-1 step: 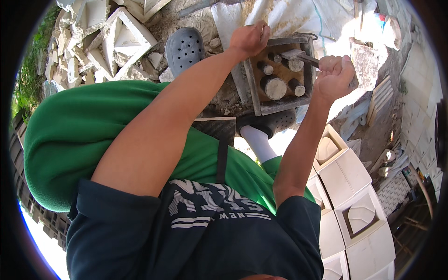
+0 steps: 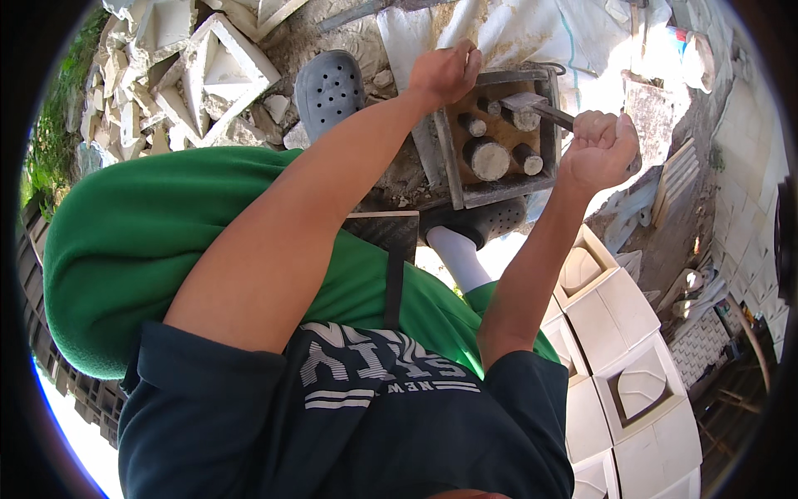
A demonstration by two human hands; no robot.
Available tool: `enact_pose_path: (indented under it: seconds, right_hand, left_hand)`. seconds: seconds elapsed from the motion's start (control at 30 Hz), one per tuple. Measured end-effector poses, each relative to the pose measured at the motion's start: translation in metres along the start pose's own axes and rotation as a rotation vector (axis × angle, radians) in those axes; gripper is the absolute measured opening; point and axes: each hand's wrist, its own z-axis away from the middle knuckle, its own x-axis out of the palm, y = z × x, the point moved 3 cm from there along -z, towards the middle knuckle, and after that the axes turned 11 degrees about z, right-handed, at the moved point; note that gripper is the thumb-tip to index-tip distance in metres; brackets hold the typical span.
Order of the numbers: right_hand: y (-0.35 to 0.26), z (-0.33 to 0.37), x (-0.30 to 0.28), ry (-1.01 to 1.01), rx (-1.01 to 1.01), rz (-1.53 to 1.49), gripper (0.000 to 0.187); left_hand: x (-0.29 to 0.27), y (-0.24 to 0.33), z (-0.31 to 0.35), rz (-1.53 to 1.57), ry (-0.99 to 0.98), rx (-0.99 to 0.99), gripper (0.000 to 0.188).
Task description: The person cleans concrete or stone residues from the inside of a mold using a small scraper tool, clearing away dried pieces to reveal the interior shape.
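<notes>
In the head view, the square metal mould (image 2: 499, 137) lies on the ground just above the grey clog (image 2: 478, 223). The left hand (image 2: 445, 71) grips the mould's upper left corner, fingers curled over its rim. The right hand (image 2: 600, 150), at the mould's right edge, is fisted around a hammer (image 2: 536, 104) whose head rests inside the mould.

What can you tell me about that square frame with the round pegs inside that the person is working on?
The square mould frame looks like rusty metal with grey, dusty walls around a brown floor. Several short round pegs stand upright inside, one large and the others smaller, all pale with dust. It lies on rubble-strewn ground, just beyond the person's grey perforated shoe. The left hand grips its far edge, and the right hand holds a hammer whose head is inside the frame.
</notes>
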Motion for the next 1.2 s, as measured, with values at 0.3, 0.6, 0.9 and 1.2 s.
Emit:
enact_pose_path:
  seconds: [0.3,0.6,0.9,1.2]
  right_hand:
    - [-0.003,-0.003,-0.014,-0.401,-0.060,-0.250,0.035]
    - [0.014,0.022,-0.001,-0.195,-0.098,0.125,0.036]
    - [0.009,-0.004,0.016,0.060,-0.003,0.101,0.043]
    - [-0.006,-0.001,0.014,0.181,-0.018,-0.068,0.040]
  left_hand:
    - [0.006,0.003,0.001,0.011,-0.010,0.000,0.027]
    - [0.009,-0.005,-0.003,0.016,0.026,0.127,0.028]
    - [0.004,-0.004,-0.003,-0.024,-0.040,0.015,0.028]
    - [0.000,0.000,-0.002,-0.053,-0.046,-0.028,0.028]
